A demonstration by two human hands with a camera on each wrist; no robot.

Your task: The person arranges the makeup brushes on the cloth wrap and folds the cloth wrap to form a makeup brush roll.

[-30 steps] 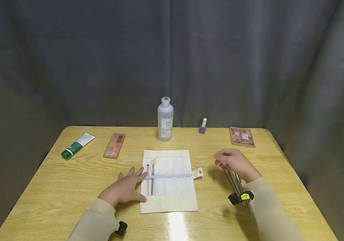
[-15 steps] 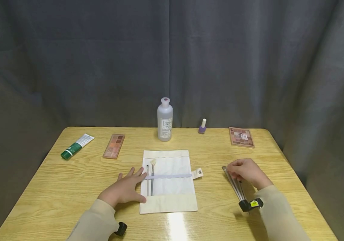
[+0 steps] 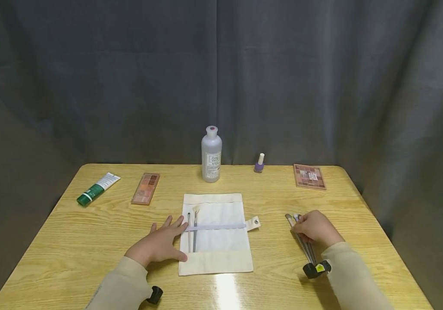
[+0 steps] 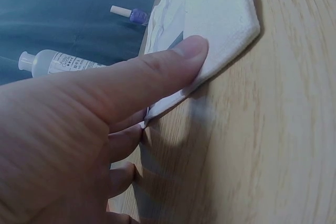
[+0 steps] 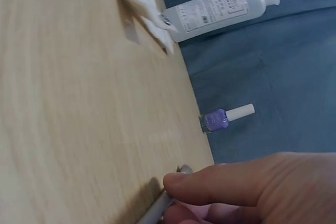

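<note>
A white cloth brush roll (image 3: 223,239) lies unrolled at the middle of the table, its snap tab (image 3: 253,223) pointing right. Under its elastic band, at the left side, sit a thin makeup brush (image 3: 189,232) and a fan brush (image 3: 195,220). My left hand (image 3: 157,245) rests spread on the roll's left edge, with the thumb (image 4: 191,53) pressing the lower corner. To the right, my right hand (image 3: 316,228) is down at several loose makeup brushes (image 3: 302,243). Its thumb and fingers pinch a makeup brush (image 5: 155,209); the palm hides part of the bundle.
Behind the roll stands a clear bottle (image 3: 211,159), with purple nail polish (image 3: 259,166) to its right. Eyeshadow palettes lie at back left (image 3: 145,188) and back right (image 3: 310,176). A green and white tube (image 3: 98,189) lies far left. Dark curtains (image 3: 148,86) hang behind the table.
My right hand has come down and closer to me onto the loose brushes, whose tips now show spread beside its fingers. My left hand has stayed on the roll.
</note>
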